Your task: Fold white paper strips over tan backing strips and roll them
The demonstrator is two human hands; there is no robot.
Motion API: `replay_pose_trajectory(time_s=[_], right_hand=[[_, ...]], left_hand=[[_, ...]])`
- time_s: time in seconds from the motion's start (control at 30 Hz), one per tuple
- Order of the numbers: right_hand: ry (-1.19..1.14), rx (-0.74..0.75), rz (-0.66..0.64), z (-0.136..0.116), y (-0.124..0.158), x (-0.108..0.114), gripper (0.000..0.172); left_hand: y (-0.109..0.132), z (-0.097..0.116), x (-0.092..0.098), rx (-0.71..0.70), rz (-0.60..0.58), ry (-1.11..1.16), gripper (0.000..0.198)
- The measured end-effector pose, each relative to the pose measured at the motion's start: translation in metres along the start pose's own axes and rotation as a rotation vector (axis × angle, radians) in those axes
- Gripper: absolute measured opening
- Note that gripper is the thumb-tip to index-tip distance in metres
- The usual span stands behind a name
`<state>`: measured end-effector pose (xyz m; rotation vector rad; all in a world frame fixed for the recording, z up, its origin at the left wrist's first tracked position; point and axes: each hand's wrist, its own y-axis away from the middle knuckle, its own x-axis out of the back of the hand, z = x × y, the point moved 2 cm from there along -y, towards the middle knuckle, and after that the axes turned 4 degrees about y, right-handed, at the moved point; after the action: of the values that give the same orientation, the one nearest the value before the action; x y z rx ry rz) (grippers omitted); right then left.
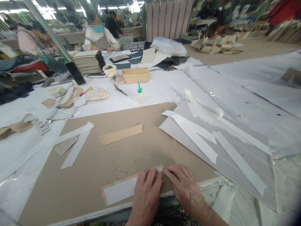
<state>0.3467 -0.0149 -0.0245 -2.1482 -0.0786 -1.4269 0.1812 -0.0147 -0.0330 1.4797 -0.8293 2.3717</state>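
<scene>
At the board's near edge, a white paper-like strip (121, 190) lies lengthwise on a slightly larger tan strip (102, 192). My left hand (147, 191) has its fingers bent and together, holding the white strip down near its right end. My right hand (185, 188) is at that same end, with thumb and fingers drawn in at the strip's corner; its exact grip is partly hidden. Both strips rest on the brown board (82, 175). Farther up the board is another tan strip (121, 134), apart from both hands.
White strips (77, 147) lie on the left of the board. More white strips (240, 163) rest on a grey sheet (258, 188) at right. Beyond stand a green-tipped bottle (140, 95), folded tan pieces (135, 75) and a phone (75, 72). A person (100, 37) sits across the table.
</scene>
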Motion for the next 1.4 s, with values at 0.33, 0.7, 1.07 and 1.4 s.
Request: replay_pose_trajectory(time_s=[0.33, 0.7, 1.07, 1.4], right_hand=[[0.05, -0.052, -0.032, -0.003, 0.0, 0.003, 0.035], [0.163, 0.004, -0.06, -0.008, 0.0, -0.003, 0.041], [-0.067, -0.147, -0.083, 0.016, -0.014, 0.012, 0.03], [-0.067, 0.077, 0.107, -0.063, -0.022, -0.003, 0.024]], left_hand=[[0.0, 0.0, 0.0, -0.008, 0.004, 0.027, 0.032], [-0.002, 0.0, 0.002, 0.004, -0.022, 0.009, 0.033], [0.005, -0.003, -0.007, 0.224, 0.189, 0.232, 0.015], [0.023, -0.047, 0.068, 0.318, 0.097, 0.289, 0.019]])
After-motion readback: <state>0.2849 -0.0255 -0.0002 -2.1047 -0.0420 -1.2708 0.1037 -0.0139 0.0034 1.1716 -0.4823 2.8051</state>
